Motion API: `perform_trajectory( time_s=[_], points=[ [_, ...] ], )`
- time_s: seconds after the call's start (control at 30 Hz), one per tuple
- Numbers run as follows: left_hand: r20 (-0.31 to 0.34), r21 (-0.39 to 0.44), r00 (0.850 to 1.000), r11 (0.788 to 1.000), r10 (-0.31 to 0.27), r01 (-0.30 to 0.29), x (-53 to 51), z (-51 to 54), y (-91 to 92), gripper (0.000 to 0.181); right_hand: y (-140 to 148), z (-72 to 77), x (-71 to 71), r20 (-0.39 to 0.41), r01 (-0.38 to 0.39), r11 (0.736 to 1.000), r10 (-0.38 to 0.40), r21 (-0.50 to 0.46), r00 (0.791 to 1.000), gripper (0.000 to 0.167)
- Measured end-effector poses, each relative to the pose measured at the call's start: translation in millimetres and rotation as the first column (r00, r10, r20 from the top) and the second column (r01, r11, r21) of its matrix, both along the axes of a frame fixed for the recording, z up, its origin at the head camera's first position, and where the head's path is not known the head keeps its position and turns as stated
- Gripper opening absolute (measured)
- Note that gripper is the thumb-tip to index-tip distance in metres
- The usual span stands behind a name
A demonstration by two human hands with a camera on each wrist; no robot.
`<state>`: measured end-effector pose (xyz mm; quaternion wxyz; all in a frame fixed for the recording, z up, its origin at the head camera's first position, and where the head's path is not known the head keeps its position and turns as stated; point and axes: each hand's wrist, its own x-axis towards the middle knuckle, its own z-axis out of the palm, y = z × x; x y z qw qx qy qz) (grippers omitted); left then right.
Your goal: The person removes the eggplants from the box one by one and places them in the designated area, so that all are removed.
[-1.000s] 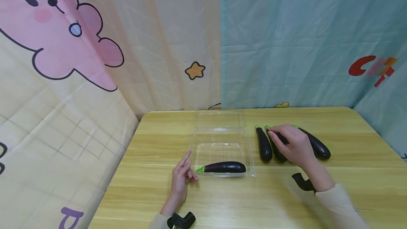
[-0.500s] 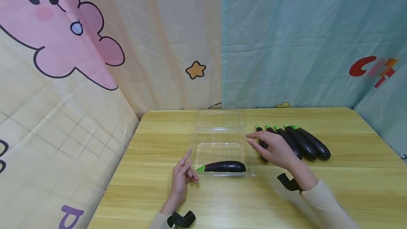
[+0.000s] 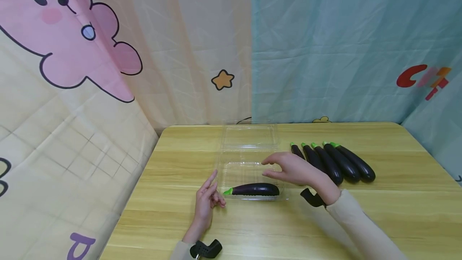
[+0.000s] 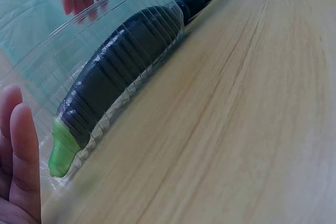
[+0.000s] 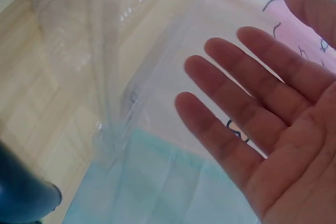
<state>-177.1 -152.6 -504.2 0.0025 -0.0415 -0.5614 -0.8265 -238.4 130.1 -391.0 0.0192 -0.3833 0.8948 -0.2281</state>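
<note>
A clear plastic clamshell box (image 3: pixel 249 167) lies on the table with its lid (image 3: pixel 249 136) folded back. Along its near side rests one dark purple eggplant (image 3: pixel 256 189), green stem end to the left. My left hand (image 3: pixel 205 206) is at the box's left edge, index finger extended and the other fingers loosely bent; whether it touches the plastic I cannot tell. Above the box's right part hovers my right hand (image 3: pixel 297 169), fingers apart and nothing between them, as the right wrist view of the palm (image 5: pixel 294 150) confirms.
Several more eggplants (image 3: pixel 350 160) lie side by side to the right of the box, the leftmost partly hidden behind my right hand. Printed curtains (image 3: pixel 325 51) hang behind the wooden table (image 3: pixel 173 171) and at its left.
My right hand has moved left from the row of eggplants to over the box, carrying nothing. The left hand and the eggplant in the box have stayed put.
</note>
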Motion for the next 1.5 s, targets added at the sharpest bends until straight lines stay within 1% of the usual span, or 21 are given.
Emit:
perform_trajectory(
  time_s=[0.07,0.27,0.47,0.6,0.73,0.83,0.93,1.03,1.23,1.4,1.5],
  points=[
    [0.001,-0.001,1.000,1.000,-0.002,0.002,0.1,0.2,0.3,0.055,-4,-0.1,-1.9,0.027,-0.020,0.999,0.020,0.025,0.999,0.041],
    [0.004,0.000,1.000,1.000,-0.001,0.001,-0.1,0.5,0.9,0.054,-14,-3.6,-9.5,0.073,-0.091,0.993,0.086,0.075,0.994,0.038],
    [0.004,-0.004,1.000,1.000,0.008,-0.008,-0.4,-0.4,0.8,0.054,-26,-3.0,-14.1,0.138,-0.135,0.982,0.117,0.130,0.983,0.038],
    [0.011,-0.002,1.000,1.000,0.013,-0.013,-0.3,-0.4,0.7,0.054,-36,-3.8,-16.3,0.210,-0.134,0.973,0.093,0.190,0.973,0.037],
    [0.016,-0.002,1.000,1.000,0.015,-0.015,-0.2,0.0,0.7,0.053,-47,-6.7,-18.9,0.282,-0.120,0.955,0.040,0.271,0.958,0.035],
    [0.017,-0.003,1.000,1.000,0.014,-0.014,-0.3,0.1,0.8,0.053,-53,-9.2,-21.4,0.324,-0.115,0.945,0.011,0.305,0.946,0.033],
    [0.016,0.001,1.000,1.000,0.015,-0.015,-0.1,0.1,0.8,0.053,-57,-12.5,-24.7,0.352,-0.124,0.940,0.004,0.319,0.936,0.033],
    [0.014,0.003,1.000,1.000,0.013,-0.013,-0.2,-0.2,0.7,0.054,-59,-15.3,-28.0,0.370,-0.157,0.931,0.026,0.329,0.928,0.032],
    [0.015,-0.001,1.000,1.000,0.012,-0.012,-0.2,-0.9,0.5,0.053,-61,-18.8,-31.5,0.407,-0.223,0.915,0.072,0.337,0.911,0.021],
    [0.016,0.000,1.000,1.000,0.013,-0.013,0.1,-0.8,0.3,0.053,-61,-19.1,-32.4,0.429,-0.251,0.912,0.094,0.325,0.898,0.016],
    [0.014,0.001,1.000,1.000,0.011,-0.011,0.1,-1.0,0.2,0.054,-60,-19.8,-33.2,0.436,-0.252,0.914,0.095,0.317,0.895,0.014]
  ],
)
